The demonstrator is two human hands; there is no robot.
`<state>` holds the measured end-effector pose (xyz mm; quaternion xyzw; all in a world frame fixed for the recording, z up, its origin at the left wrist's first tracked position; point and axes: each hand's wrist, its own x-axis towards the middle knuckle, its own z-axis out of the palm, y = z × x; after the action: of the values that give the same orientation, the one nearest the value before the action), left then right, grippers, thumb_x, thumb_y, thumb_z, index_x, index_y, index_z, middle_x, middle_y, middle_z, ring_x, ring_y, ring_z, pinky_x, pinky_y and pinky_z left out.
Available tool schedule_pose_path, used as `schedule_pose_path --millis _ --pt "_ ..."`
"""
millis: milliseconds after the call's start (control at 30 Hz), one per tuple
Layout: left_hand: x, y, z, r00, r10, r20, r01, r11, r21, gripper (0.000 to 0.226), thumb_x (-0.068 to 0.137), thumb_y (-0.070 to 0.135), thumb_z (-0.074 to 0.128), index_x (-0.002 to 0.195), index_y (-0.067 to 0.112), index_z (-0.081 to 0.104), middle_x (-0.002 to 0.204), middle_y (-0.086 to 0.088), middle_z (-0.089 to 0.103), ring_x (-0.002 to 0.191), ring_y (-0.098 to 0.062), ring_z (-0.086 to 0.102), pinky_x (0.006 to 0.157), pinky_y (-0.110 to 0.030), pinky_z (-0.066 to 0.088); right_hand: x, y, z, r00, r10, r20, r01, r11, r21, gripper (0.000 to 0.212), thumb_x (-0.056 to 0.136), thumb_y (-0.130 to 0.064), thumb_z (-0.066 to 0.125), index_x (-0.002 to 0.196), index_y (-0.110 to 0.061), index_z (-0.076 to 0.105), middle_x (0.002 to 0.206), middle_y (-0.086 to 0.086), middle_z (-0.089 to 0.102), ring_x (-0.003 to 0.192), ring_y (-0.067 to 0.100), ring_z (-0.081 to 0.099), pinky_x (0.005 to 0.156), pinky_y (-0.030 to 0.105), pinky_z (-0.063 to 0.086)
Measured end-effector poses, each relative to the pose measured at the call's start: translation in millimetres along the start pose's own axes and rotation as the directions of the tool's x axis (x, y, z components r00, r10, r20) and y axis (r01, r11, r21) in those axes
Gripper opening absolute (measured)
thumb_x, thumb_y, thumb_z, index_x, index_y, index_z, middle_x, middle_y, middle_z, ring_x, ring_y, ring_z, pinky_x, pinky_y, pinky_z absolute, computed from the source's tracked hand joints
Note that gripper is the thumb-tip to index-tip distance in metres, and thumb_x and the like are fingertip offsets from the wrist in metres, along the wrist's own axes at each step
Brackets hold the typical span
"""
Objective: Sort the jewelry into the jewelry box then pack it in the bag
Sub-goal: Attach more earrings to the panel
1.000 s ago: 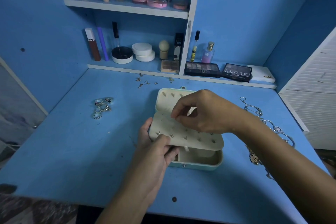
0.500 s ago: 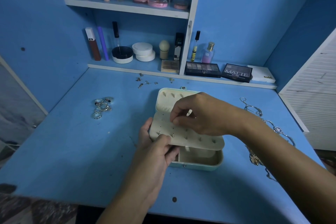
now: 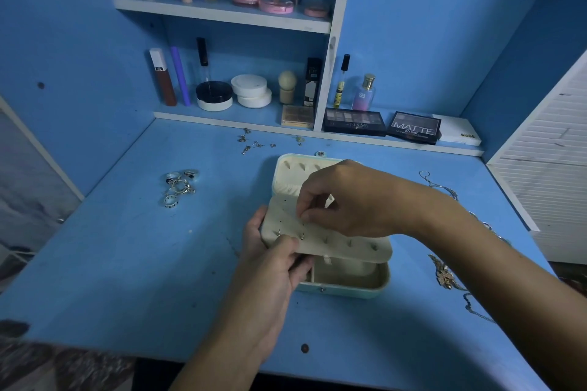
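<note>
A small cream-lined jewelry box [image 3: 359, 287] with a pale green shell stands open in the middle of the blue desk. Its perforated earring panel [image 3: 349, 246] is lifted over the lower tray, with a few studs stuck in it. My left hand [image 3: 273, 267] grips the panel's near left corner. My right hand [image 3: 352, 200] hovers over the panel, its fingertips pinching something tiny against the holes; the item itself is hidden. Loose rings [image 3: 179, 186] lie at the left, small earrings [image 3: 252, 141] behind the box, necklaces [image 3: 444, 273] at the right.
Shelves at the back hold cosmetics, jars [image 3: 251, 90], a perfume bottle [image 3: 363, 94] and eyeshadow palettes [image 3: 414, 127]. A white louvred panel [image 3: 552, 168] bounds the right side. The desk's front edge runs along the bottom. No bag is in view.
My right hand has lowered and shifted slightly left onto the earring panel, its fingertips now pressed against the holes. My left hand keeps the same grip on the panel.
</note>
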<state>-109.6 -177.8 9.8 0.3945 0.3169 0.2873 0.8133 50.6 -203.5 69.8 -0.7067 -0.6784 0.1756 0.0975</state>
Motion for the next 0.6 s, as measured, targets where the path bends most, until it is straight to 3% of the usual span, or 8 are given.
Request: schedule_pose_path --millis 367,600 --pt "-1 0 2 1.000 0.018 0.003 -0.018 1.000 -0.025 0.048 0.096 -0.009 0.036 0.121 0.028 0.051 0.100 0.004 0.076 0.102 -0.017 0.072 0.084 -0.029 0.059 1 -9 -2 1.000 0.017 0.020 -0.015 0.996 -0.091 0.013 0.090 -0.025 0.059 0.091 -0.028 0.072 0.087 -0.015 0.067 0.085 0.006 0.058 0.084 0.038 0.053" --pt "-3 2 2 1.000 0.007 0.002 -0.007 0.999 -0.045 0.047 0.096 -0.009 0.040 0.122 0.027 0.053 0.105 -0.003 0.075 0.101 -0.017 0.072 0.075 -0.024 0.060 2 -21 -4 0.996 0.008 0.083 0.012 0.972 -0.235 0.016 0.092 -0.022 0.055 0.098 -0.023 0.071 0.095 -0.006 0.067 0.091 0.013 0.055 0.086 0.037 0.050"
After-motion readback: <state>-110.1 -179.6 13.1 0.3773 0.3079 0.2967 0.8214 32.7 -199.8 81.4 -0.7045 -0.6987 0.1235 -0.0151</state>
